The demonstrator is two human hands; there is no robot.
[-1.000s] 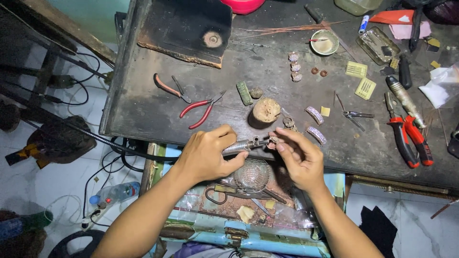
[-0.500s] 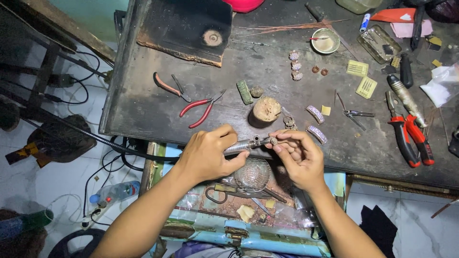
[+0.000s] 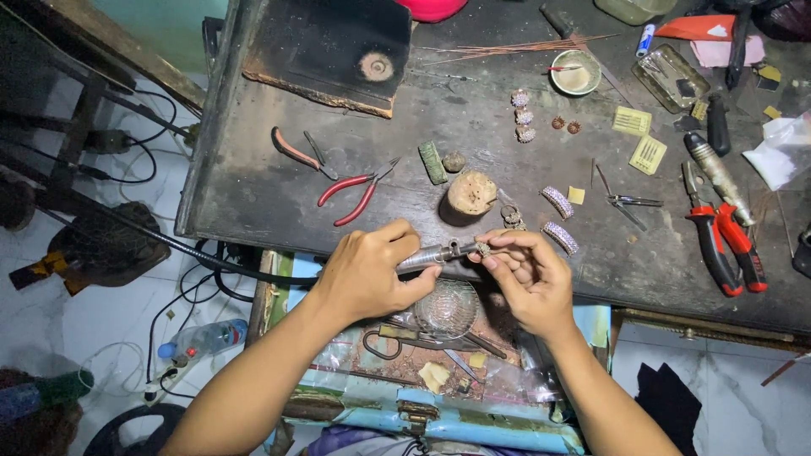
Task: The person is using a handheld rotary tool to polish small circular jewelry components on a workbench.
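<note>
Silvery and small, the ring (image 3: pixel 485 248) sits pinched in the right hand's (image 3: pixel 528 283) fingertips, just off the bench (image 3: pixel 253 194) edge. The metal handpiece (image 3: pixel 431 255) touches it, the left hand (image 3: pixel 367 274) closed around its shaft. Red pliers (image 3: pixel 355 190) and a wooden peg (image 3: pixel 470 196) lie nearby.

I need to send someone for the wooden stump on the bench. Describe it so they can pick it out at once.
Start at the dark workbench and go to its front edge, just above the two hands. The wooden stump stands there, right of the red-handled pliers and a small green block. It is the only pale, round, upright chunk of wood among flat metal tools and small pieces.
</note>
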